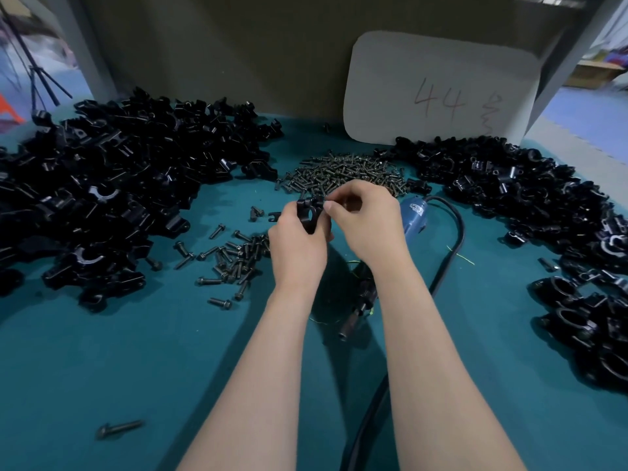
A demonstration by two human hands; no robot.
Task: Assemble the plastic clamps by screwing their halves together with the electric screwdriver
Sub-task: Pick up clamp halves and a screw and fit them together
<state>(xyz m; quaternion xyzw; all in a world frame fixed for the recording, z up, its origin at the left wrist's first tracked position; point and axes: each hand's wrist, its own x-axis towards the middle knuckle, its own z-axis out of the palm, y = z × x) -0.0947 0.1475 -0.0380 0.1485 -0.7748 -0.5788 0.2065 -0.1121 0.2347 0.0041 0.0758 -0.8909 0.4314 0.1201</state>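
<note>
My left hand [299, 248] grips a black plastic clamp [310, 214] above the middle of the teal table. My right hand [368, 220] meets it from the right, thumb and fingers pinching at the clamp's upper edge; what they pinch is too small to tell. The blue electric screwdriver [413, 215] lies on the table just right of my right hand, partly hidden by that wrist, its dark tip [356, 312] showing between my forearms. A heap of small dark screws [343, 173] lies just behind my hands.
A big pile of black clamp halves [112, 185] fills the left, and another pile [543, 212] curves along the right. Longer black bolts [231, 263] lie scattered left of my left hand. The screwdriver's black cable [455, 246] loops toward me. A white card [438, 93] stands at the back.
</note>
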